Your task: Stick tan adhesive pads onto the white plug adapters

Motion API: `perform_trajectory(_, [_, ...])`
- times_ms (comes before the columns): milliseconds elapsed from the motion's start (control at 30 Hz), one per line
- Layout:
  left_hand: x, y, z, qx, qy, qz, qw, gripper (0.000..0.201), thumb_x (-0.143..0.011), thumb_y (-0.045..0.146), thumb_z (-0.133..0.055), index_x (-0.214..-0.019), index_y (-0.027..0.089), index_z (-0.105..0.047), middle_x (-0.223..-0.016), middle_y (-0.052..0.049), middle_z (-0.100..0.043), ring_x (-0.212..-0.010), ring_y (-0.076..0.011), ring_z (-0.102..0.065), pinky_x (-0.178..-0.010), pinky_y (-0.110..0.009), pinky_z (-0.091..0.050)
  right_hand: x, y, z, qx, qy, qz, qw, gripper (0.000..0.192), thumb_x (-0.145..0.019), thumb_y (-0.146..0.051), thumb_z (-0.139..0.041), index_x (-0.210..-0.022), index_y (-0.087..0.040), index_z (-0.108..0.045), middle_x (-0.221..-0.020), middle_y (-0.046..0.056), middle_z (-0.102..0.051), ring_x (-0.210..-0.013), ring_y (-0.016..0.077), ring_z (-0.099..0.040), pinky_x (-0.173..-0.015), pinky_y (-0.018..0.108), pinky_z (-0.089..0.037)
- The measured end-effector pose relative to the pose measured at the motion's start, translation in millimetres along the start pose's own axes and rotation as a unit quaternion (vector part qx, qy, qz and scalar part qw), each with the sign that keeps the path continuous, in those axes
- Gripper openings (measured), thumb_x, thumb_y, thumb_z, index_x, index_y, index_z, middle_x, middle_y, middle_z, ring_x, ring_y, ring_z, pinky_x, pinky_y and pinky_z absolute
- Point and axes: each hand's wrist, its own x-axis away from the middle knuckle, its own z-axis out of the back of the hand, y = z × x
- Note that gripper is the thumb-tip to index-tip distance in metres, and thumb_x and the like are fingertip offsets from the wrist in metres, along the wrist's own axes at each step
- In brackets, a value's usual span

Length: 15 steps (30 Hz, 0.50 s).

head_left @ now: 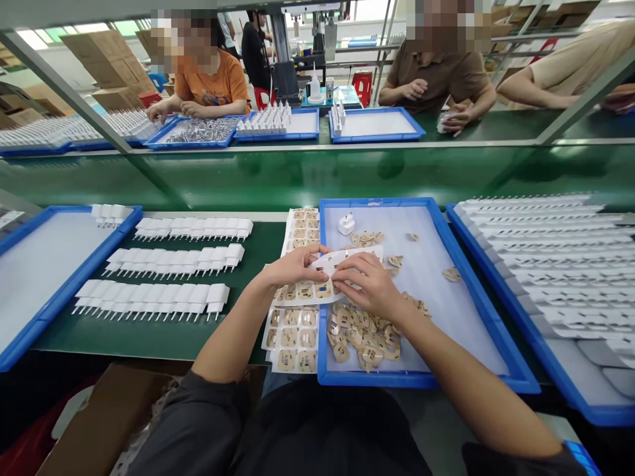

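Two hands meet over one white paper sheet of tan plug-shaped stickers [317, 277]: left hand [292, 266] pinches its nine-o'clock end, right hand [370, 285] grips the three-o'clock end, fingers clenched, above the blue plastic tray [421, 379] rim, long axis nine-to-three.

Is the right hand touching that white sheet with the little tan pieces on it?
Touching. The head view shows the right hand lying on the white sheet, its fingers pressed onto it, with the left hand gripping the sheet's other side.

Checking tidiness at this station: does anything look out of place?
Mostly orderly. One lone white plug sits apart in the blue tray, and tan pieces lie in a loose heap with strays, unlike the neat plug rows.
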Motion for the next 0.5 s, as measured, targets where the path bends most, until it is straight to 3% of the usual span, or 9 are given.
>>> perform_trajectory(167, [-1.8,-4.7,5.7,-0.013,0.0,-0.001,1.0,0.058,-0.073,0.033,-0.076,-0.119,0.013,-0.048,-0.069,0.003,-0.054,-0.056,-0.0028,-0.042,-0.053,-0.015,-0.029,-3.8,0.7,6.7,-0.035,-0.004,-0.004,0.999,0.01,-0.077,-0.023,-0.064,-0.086,-0.024,-0.068,-0.097,-0.006,-0.062,-0.096,-0.0024,-0.048,-0.09,0.015,-0.034])
perform_trajectory(267, [-4.3,-10.5,10.9,-0.025,0.01,0.01,1.0,0.062,-0.073,0.037,-0.076,-0.123,0.015,-0.047,-0.079,0.0,-0.06,-0.06,-0.0052,-0.05,-0.056,-0.016,-0.034,-4.8,5.2,17.5,-0.13,-0.014,-0.056,0.99,0.01,-0.077,-0.022,-0.064,-0.087,-0.023,-0.067,-0.1,-0.005,-0.061,-0.099,-0.004,-0.053,-0.092,0.013,-0.04])
perform_trajectory(400, [-9.6,-19.1,5.5,-0.166,0.058,0.006,0.984,0.051,-0.077,0.037,-0.07,-0.122,0.019,-0.053,-0.101,-0.005,-0.065,-0.084,-0.015,-0.061,-0.074,-0.026,-0.046,-2.2,16.5,29.8,-0.297,0.048,-0.224,0.927,0.014,-0.08,-0.027,-0.061,-0.089,-0.017,-0.062,-0.101,0.0,-0.06,-0.103,-0.0024,-0.057,-0.097,0.013,-0.047])
perform_trajectory(500, [-15.5,-21.2,-6.8,-0.335,0.127,-0.055,0.932,0.053,-0.079,0.036,-0.066,-0.13,0.025,-0.054,-0.126,-0.005,-0.058,-0.116,-0.0223,-0.053,-0.1,-0.038,-0.041,-1.2,24.3,32.8,-0.355,0.131,-0.336,0.862,0.024,-0.08,-0.035,-0.061,-0.09,-0.013,-0.059,-0.098,0.002,-0.058,-0.098,-0.0021,-0.058,-0.091,0.011,-0.049])
